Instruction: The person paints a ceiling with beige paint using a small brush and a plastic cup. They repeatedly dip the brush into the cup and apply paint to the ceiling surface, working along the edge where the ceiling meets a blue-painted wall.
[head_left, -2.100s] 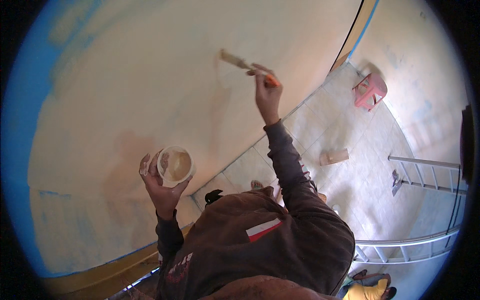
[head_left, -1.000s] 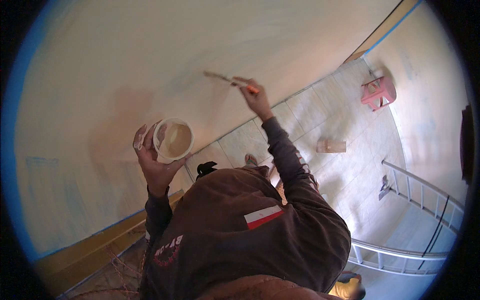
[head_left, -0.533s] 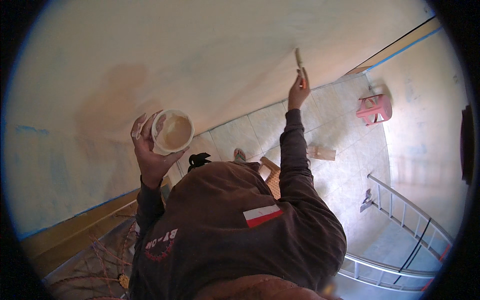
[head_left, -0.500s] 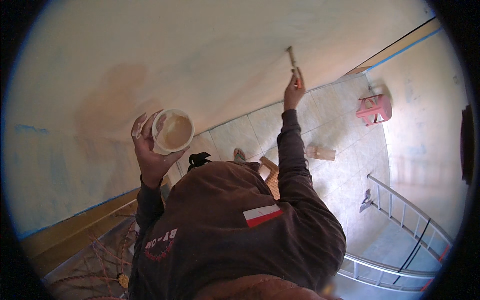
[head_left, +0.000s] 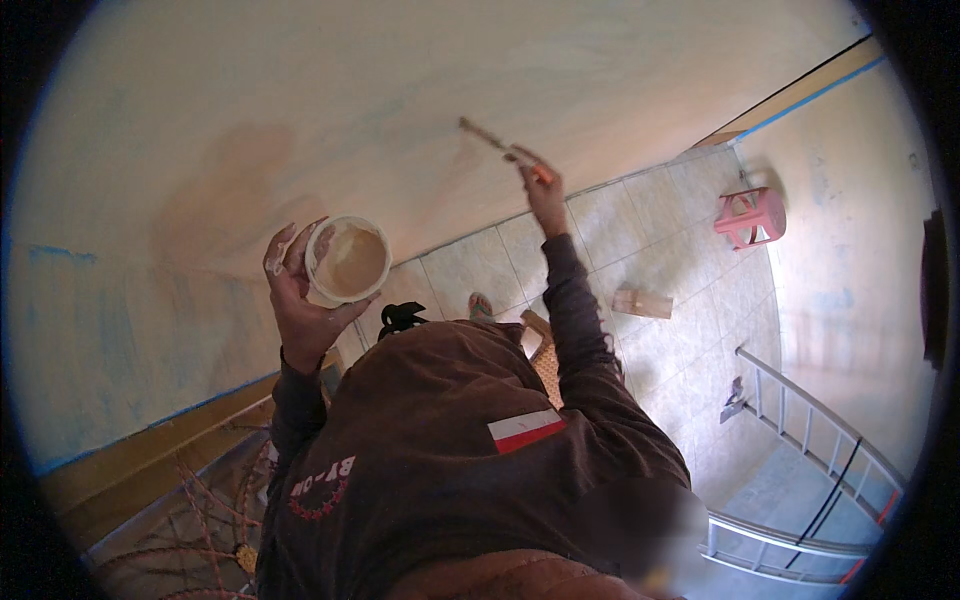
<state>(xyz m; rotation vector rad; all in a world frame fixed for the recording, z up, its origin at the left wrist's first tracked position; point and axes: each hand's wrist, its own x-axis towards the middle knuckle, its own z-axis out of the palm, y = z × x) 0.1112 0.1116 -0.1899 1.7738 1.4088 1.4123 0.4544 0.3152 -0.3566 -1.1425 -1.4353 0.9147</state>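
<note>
In my left hand point(head_left: 303, 305) is a round whitish tub point(head_left: 322, 285), tilted so its mouth shows, with a smooth beige paste point(head_left: 357, 262) inside. My thumb and spread fingers grip the tub from below and the side, and pale smears mark the fingers. My right hand point(head_left: 542, 185) reaches out toward the wall, closed around the orange handle of what looks like a putty knife point(head_left: 483, 133). Its thin end is at or very near the wall surface point(head_left: 400, 110); whether it touches I cannot tell. The wall is patchy beige, with shadows across it.
On the tiled floor point(head_left: 650, 225) stand a pink plastic stool point(head_left: 752, 218) and a small light-brown block point(head_left: 642, 303). A metal ladder point(head_left: 810, 420) lies at the lower right. Brownish twisted strands point(head_left: 200, 510) spread at the lower left. A woven brown object point(head_left: 545, 362) is partly hidden by my body.
My right hand and the putty knife have moved left along the wall, the tool now slanting more to the left. The tub in my left hand has hardly moved.
</note>
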